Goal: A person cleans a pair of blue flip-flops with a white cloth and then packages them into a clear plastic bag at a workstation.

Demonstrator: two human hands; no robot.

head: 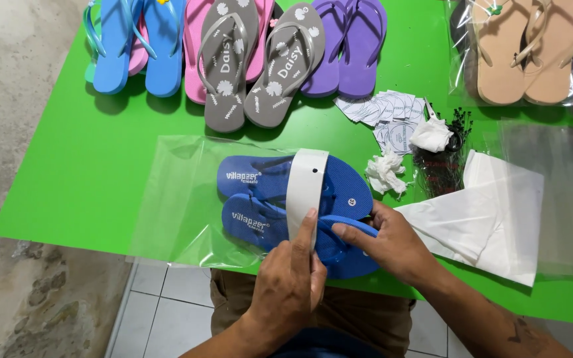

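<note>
Two blue flip-flops (pixel 280 199) lie side by side near the front edge of the green worktop (pixel 87 166), their toe ends already inside a clear plastic bag (pixel 180 192) and their heel ends sticking out toward the person. A white card band (pixel 305 189) wraps across the middle of the pair. The left hand (pixel 290 285) presses its forefinger flat along the lower end of that band, the other fingers curled loosely beneath. The right hand (pixel 392 242) grips the heel of the nearer sandal, thumb on top and fingers tucked under the edge. The pair looks light and springy, foam soles that bend but do not crease, so a hold at the heel rim seems sound; the band is thin card and would likely buckle if pulled sideways, and the bag is slick and limp. Just right of the hands lies a folded stack of white sheets (pixel 492 219), with crumpled tissue (pixel 384 174), round paper labels (pixel 386 109) and a bundle of black tag fasteners (pixel 442 162) behind it. Along the far edge stand grey flip-flops (pixel 253 63), purple ones (pixel 349 46), light blue ones (pixel 134 43) and bagged tan ones (pixel 525 50).
</note>
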